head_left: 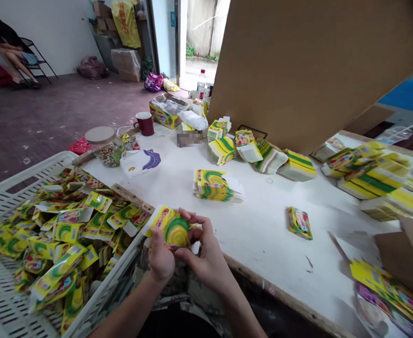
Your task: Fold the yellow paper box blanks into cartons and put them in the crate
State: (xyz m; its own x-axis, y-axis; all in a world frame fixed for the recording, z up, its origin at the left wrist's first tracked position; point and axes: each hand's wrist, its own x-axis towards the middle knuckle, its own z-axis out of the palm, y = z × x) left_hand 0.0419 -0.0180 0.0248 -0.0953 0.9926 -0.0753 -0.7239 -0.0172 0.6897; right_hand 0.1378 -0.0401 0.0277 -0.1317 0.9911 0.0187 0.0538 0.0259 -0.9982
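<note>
Between my two hands is a small yellow and green printed carton [173, 228], held above the table's near edge. My left hand [161, 258] grips its left end, thumb over the printed face. On the right end, the fingers and thumb of my right hand [202, 246] close round the carton, partly hiding that end. White flaps show at both ends. Beyond my hands, a stack of flat cartons [215, 185] lies on the white table [256, 234]. To the left, a white plastic basket [2, 286] holds many similar cartons, several with raised flaps.
A single closed carton [300, 223] lies to the right. Bundles of flat cartons [263, 155] line the back before a large cardboard sheet [298, 70]. A maroon mug [144, 124] and a jar [108, 152] stand at the left. Someone sits on a chair [34, 58] far left.
</note>
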